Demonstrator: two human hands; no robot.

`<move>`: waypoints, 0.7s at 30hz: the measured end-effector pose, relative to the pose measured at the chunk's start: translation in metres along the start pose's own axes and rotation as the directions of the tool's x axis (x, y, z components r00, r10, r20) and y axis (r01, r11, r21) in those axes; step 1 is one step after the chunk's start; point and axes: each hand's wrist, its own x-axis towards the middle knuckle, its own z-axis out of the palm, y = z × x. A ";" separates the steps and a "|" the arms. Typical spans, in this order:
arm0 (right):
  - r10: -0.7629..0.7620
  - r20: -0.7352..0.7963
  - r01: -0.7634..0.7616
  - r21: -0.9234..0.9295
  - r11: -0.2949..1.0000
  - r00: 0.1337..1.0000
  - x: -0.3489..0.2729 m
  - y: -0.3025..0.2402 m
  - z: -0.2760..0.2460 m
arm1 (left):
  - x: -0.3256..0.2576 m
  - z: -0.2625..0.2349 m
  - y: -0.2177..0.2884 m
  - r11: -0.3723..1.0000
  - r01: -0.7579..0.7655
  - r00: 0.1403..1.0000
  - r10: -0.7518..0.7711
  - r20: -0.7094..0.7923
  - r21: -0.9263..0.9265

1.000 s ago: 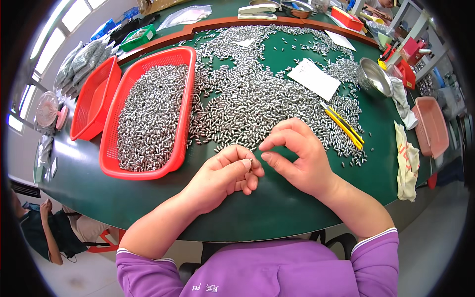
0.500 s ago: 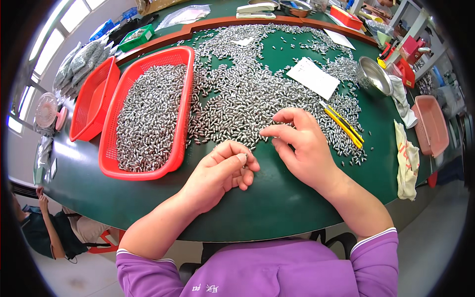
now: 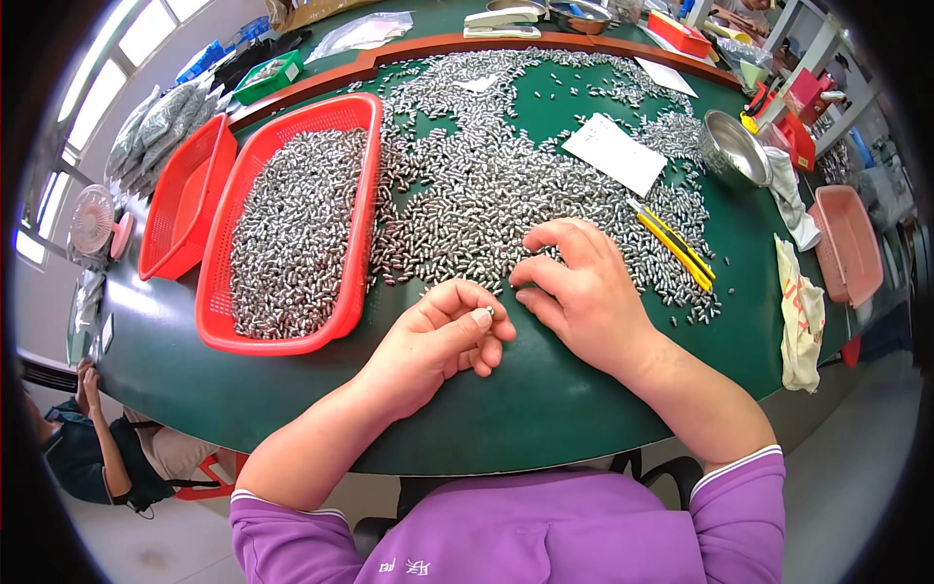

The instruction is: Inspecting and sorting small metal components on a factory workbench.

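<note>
Metal pieces point(image 3: 506, 185) — table edge point(image 3: 545, 428) bare, hands point(image 3: 584, 292) near.

Daylight is streaming through the tall bright windows point(image 3: 83, 97) at the upper left of the frame. A round green-topped table point(image 3: 545, 409) is filling the centre, its brown wooden rim band point(image 3: 438, 47) curving along the top. Pale grey smooth floor point(image 3: 856, 457) is showing at the lower right, and white metal shelving point(image 3: 827, 49) is standing at the upper right.

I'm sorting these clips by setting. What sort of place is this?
Probably a small workshop or factory sorting bench: a green table strewn with small metal pieces, a red basket full of them, and more trays and tools around the edges.
</note>
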 end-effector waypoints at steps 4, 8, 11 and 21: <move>-0.072 -0.068 0.073 0.017 0.997 0.995 0.003 -0.001 0.001 | 0.000 0.001 0.000 1.000 0.000 1.000 0.000 -0.013 0.023; -0.173 -0.173 0.196 0.127 0.972 0.970 0.007 -0.006 -0.007 | 0.001 -0.002 -0.001 1.000 -0.012 1.000 0.012 -0.014 0.024; -0.250 -0.193 0.271 0.095 0.958 0.949 0.006 -0.006 -0.007 | 0.002 -0.002 -0.002 1.000 -0.016 1.000 0.017 -0.014 0.009; -0.213 -0.161 0.224 0.052 0.973 0.964 0.005 -0.004 -0.008 | 0.002 0.001 -0.003 0.999 -0.034 0.998 0.036 -0.055 0.028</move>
